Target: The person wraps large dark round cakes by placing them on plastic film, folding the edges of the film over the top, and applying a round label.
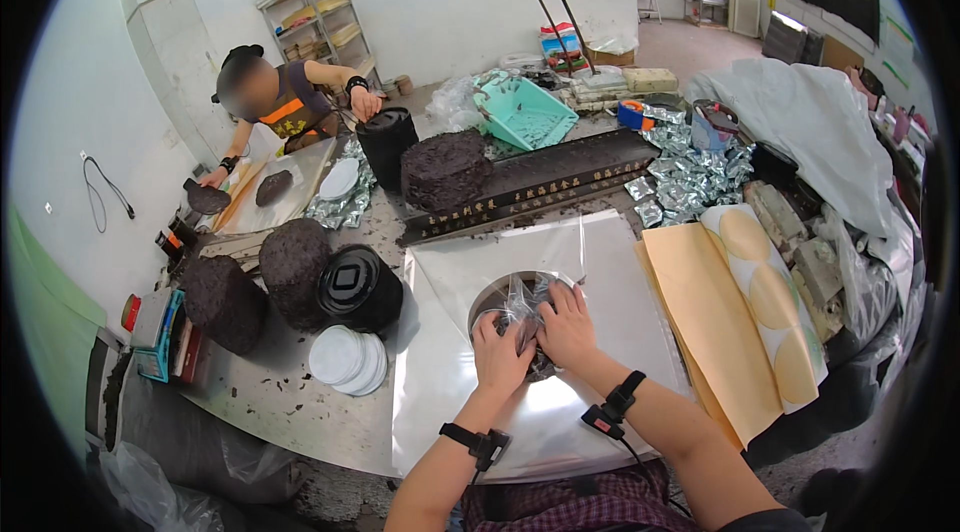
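In front of me a dark round cake, apparently of dried seaweed (541,367), lies on a stack of clear plastic sheets (465,412). Clear plastic film (519,299) is gathered over its top in a crumpled bunch. My left hand (501,352) grips the film on the left side, fingers curled inward. On the right, my right hand (566,325) presses and holds the bunched film, its fingers stretched toward the far rim. My fingers hide much of the cake. Both wrists wear black straps with small devices.
Left of the sheets are white round discs (346,359), a black lidded canister (360,288) and tall dark seaweed cakes (223,303). Brown paper (705,322) and round stickers (766,295) lie right. Silver sachets (694,164) sit beyond. A co-worker (300,100) works at far left.
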Action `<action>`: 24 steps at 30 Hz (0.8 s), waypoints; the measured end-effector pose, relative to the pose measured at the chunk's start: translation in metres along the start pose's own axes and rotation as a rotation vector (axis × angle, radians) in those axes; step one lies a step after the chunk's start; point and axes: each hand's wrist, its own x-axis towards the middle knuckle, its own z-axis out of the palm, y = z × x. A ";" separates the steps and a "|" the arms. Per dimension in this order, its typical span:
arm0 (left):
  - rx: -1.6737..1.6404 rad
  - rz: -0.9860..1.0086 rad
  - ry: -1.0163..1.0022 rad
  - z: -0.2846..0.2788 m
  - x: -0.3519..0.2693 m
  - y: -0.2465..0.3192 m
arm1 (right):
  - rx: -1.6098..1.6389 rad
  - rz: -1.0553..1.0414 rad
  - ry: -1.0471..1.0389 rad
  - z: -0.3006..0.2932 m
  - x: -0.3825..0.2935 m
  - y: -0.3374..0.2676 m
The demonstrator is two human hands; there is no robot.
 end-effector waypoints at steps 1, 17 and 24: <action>-0.085 -0.036 -0.023 0.000 -0.002 0.002 | 0.065 0.033 -0.064 0.001 -0.004 0.003; -0.318 -0.145 -0.329 -0.005 0.009 -0.025 | 0.348 0.082 -0.238 0.000 0.011 0.012; -0.316 -0.080 -0.192 0.005 0.029 -0.019 | 0.238 0.060 -0.639 0.005 0.039 0.025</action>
